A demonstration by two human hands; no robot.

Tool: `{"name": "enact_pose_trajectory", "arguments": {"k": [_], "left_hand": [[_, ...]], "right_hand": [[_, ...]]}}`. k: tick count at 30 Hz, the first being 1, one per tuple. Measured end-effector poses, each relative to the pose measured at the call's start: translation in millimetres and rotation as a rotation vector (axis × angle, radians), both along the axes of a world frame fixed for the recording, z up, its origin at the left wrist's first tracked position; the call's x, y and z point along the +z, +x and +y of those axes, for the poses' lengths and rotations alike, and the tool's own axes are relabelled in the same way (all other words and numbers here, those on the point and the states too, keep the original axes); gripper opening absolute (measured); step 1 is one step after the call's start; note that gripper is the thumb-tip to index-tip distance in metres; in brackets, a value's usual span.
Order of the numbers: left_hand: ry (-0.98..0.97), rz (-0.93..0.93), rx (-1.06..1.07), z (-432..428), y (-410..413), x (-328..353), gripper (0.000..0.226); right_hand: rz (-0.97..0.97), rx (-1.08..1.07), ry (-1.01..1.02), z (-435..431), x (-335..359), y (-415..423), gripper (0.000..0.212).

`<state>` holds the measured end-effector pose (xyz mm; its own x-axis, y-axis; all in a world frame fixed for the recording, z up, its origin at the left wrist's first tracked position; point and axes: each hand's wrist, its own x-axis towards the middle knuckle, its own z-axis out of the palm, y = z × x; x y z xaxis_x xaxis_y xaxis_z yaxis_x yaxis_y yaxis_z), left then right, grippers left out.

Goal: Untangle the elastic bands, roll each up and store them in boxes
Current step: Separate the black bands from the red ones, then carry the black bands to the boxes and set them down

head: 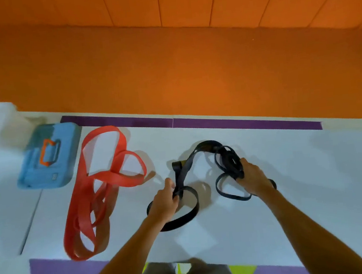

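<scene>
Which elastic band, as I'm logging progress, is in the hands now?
The black band, gripped by both the left hand and the right hand. The red band lies untouched to its left, beside the blue box.

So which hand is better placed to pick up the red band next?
Left, probably. The left hand is nearer the red band, which lies on its outer side. The right hand is farther off, gripping the bunched loops of the black band.
</scene>
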<state>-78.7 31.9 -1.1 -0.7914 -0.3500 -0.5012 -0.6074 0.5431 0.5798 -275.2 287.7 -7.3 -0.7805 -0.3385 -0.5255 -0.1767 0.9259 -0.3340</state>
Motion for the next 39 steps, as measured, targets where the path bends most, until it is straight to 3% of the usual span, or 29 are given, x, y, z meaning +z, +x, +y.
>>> {"name": "enact_pose_trajectory", "arguments": {"k": [6, 10, 17, 21, 26, 29, 35, 39], "left_hand": [[-0.167, 0.093, 0.061, 2.9, 16.2, 20.5, 0.020], [0.184, 0.212, 0.206, 13.5, 30.1, 26.6, 0.023], [0.541, 0.329, 0.345, 40.2, 58.8, 36.1, 0.025], [0.703, 0.370, 0.418, 42.2, 64.5, 55.3, 0.030], [0.658, 0.475, 0.280, 39.4, 72.4, 81.3, 0.038], [0.590, 0.577, 0.284, 32.9, 77.9, 105.5, 0.032], [0.436, 0.798, 0.422, 18.4, 108.9, 153.8, 0.034], [0.393, 0.871, 0.516, -11.8, 140.6, 176.1, 0.042]], "right_hand": [[-0.016, -0.257, -0.148, -18.1, 20.0, 93.7, 0.027], [-0.003, -0.371, -0.262, -35.3, 30.7, 146.5, 0.031], [0.044, -0.589, -0.542, -53.6, 47.0, 206.0, 0.058], [0.038, -0.610, -0.634, -51.1, 59.6, 213.1, 0.054], [0.044, -0.550, -0.819, -49.5, 83.5, 203.3, 0.046], [0.027, -0.455, -0.927, -57.4, 101.7, 196.5, 0.044], [-0.075, -0.293, -1.122, -100.9, 140.5, 200.6, 0.029], [-0.126, -0.173, -1.167, -146.0, 163.7, 217.1, 0.039]]}}
